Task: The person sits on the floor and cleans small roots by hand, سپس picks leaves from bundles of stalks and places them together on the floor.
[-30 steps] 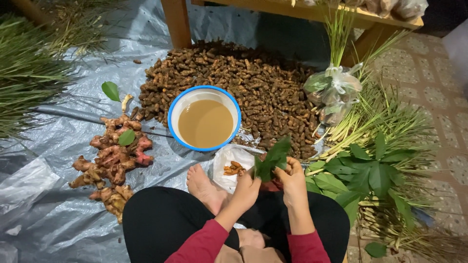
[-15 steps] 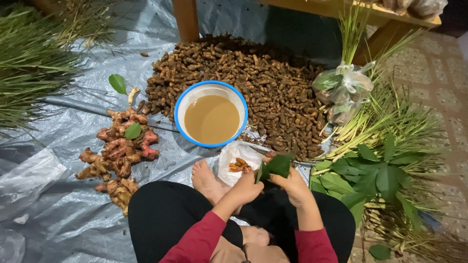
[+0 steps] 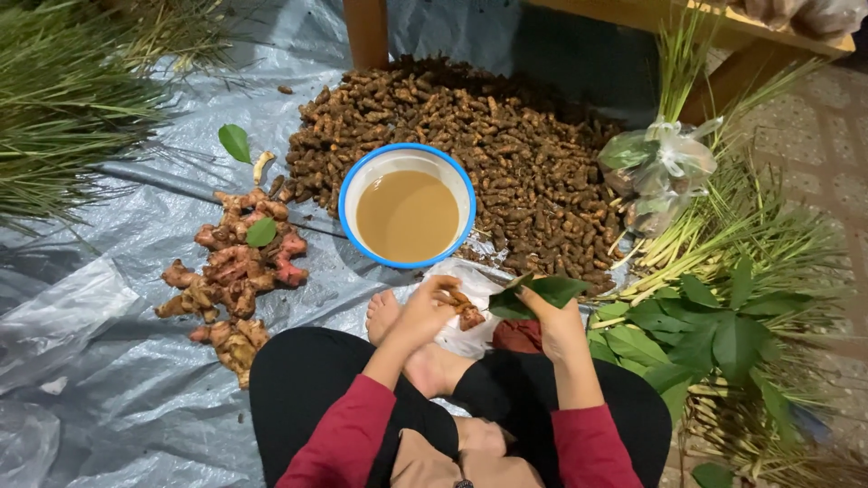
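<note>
Left hand (image 3: 425,312): fingers curled on small brown root pieces (image 3: 466,312) over a white plastic bag (image 3: 470,334). Right hand (image 3: 556,321), just beside: pinching folded green leaves (image 3: 538,294). Ahead: blue-rimmed bowl (image 3: 407,149) of tan liquid; beyond, brown root heap (image 3: 533,154).

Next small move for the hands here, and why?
Probably bring the left hand across to lay its small brown root pieces into the folded green leaf held by the right hand: the two sit close together, and the leaf looks cupped toward the pieces.
</note>
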